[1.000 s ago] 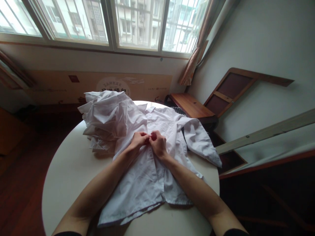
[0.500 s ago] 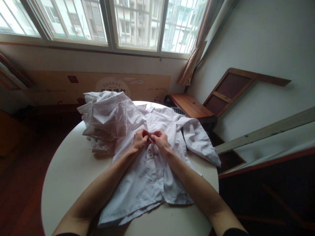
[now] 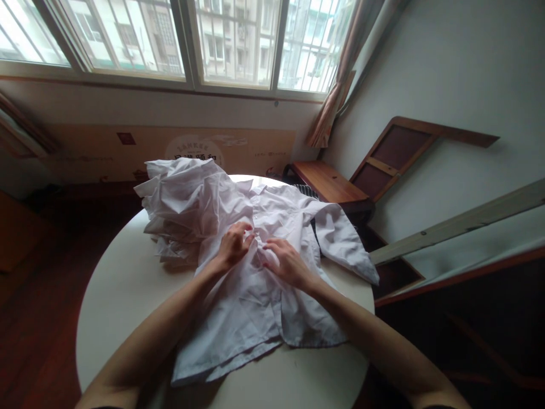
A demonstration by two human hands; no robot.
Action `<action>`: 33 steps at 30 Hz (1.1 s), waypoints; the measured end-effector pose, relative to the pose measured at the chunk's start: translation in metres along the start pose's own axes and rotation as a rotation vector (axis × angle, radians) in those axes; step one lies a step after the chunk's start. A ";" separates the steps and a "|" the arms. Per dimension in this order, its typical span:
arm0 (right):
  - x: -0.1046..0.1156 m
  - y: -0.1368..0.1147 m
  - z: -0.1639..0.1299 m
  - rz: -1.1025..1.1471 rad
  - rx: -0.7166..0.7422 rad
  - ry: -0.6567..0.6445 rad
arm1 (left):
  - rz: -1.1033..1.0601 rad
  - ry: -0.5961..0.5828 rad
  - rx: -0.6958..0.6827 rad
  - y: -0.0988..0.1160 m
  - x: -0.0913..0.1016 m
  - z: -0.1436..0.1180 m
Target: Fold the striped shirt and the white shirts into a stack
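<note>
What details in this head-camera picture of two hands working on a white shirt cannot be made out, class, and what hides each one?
- Head view: the shirt buttons under the left hand and right hand, covered by the fingers.
- How many garments are in the white pile: folds hide them.
- The round table near edge: cut off by the frame.
- Print on the cardboard: too small, partly behind the pile.

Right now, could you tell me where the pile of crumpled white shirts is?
In the head view, the pile of crumpled white shirts sits on the far left part of the round table, just beyond the left hand and touching the spread shirt.
</note>
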State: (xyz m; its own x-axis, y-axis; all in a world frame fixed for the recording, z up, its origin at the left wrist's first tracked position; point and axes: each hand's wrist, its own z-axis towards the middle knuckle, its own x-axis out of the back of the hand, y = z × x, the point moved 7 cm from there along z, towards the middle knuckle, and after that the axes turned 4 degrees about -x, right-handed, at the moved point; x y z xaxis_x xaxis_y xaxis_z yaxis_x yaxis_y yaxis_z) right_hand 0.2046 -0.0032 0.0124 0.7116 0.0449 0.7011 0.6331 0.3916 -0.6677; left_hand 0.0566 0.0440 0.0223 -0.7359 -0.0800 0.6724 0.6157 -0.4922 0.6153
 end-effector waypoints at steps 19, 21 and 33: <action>-0.004 -0.018 -0.087 0.044 0.011 -0.228 | -0.188 -0.558 -0.323 0.028 0.012 -0.140; 0.007 -0.016 -0.084 0.207 -0.035 -0.234 | -0.363 -0.549 -0.171 0.020 0.030 -0.133; 0.063 -0.060 -0.073 0.325 0.094 -0.356 | -0.353 -0.820 -0.382 0.102 0.041 -0.144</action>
State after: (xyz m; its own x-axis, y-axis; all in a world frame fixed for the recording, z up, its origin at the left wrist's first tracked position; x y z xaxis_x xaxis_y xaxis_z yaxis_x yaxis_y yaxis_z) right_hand 0.2335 -0.0908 0.0781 0.7090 0.4835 0.5134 0.3539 0.3858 -0.8520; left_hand 0.0490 -0.1339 0.0533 -0.3471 0.6840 0.6416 0.1577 -0.6319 0.7589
